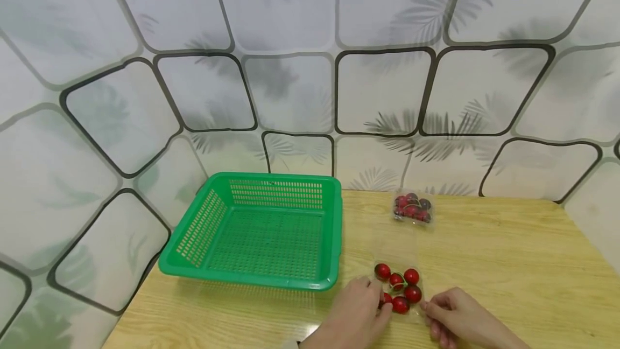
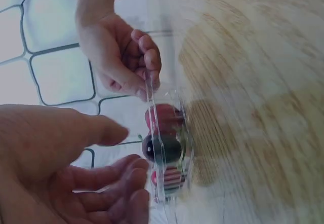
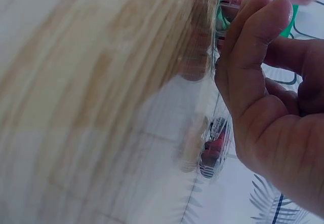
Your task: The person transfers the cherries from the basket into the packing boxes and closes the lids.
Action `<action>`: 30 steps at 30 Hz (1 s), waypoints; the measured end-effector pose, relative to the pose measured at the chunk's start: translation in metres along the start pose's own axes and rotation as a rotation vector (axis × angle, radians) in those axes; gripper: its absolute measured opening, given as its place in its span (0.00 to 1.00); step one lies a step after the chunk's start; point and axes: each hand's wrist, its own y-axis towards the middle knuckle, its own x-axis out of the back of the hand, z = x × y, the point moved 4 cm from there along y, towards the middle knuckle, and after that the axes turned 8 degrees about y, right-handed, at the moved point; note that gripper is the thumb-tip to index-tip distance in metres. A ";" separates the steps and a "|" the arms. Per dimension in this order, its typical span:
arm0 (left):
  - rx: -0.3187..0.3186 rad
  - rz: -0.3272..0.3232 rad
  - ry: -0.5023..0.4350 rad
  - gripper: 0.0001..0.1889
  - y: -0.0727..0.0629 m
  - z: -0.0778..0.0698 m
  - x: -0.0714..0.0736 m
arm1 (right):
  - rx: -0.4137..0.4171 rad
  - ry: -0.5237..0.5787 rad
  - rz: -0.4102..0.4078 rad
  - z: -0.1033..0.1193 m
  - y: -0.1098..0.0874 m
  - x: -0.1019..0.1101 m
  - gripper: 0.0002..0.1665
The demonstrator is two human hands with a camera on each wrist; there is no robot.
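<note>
A clear plastic box [image 1: 396, 244] lies on the table with its lid folded back toward the wall. Several dark red cherries [image 1: 412, 293], some with green stems, sit in its near half. My left hand [image 1: 356, 311] reaches over the box's left side, fingers at the cherries. The left wrist view has that thumb apart from the loosely bent fingers, with nothing between them. At the near right corner, my right hand [image 1: 457, 316] pinches the box's rim between thumb and fingers, seen also in the left wrist view.
To the left stands a green plastic basket [image 1: 334, 241] with slotted walls and nothing in it. A second clear box of cherries [image 1: 412, 208] sits farther back by the wall. Patterned wall covering [image 1: 382, 96] borders the wooden table [image 1: 504, 263] behind and at both sides.
</note>
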 end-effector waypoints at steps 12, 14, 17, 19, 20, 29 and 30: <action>0.181 0.354 -0.520 0.23 -0.013 0.017 -0.025 | -0.044 -0.023 0.009 -0.010 -0.011 0.006 0.22; 0.197 0.372 -0.560 0.22 -0.013 0.017 -0.026 | -0.049 -0.049 0.003 -0.011 -0.012 0.007 0.22; 0.204 0.378 -0.564 0.22 -0.013 0.018 -0.025 | -0.065 -0.066 -0.001 -0.012 -0.013 0.008 0.22; 0.195 0.375 -0.551 0.22 -0.012 0.019 -0.025 | -0.072 -0.066 0.001 -0.013 -0.014 0.008 0.22; 0.186 0.370 -0.547 0.22 -0.011 0.019 -0.025 | -0.075 -0.064 0.004 -0.013 -0.014 0.008 0.22; 0.111 0.307 -0.583 0.21 -0.012 0.020 -0.027 | -0.042 -0.065 0.041 -0.010 -0.017 0.009 0.23; 0.112 0.303 -0.589 0.21 -0.012 0.020 -0.028 | -0.035 -0.068 0.048 -0.009 -0.017 0.010 0.24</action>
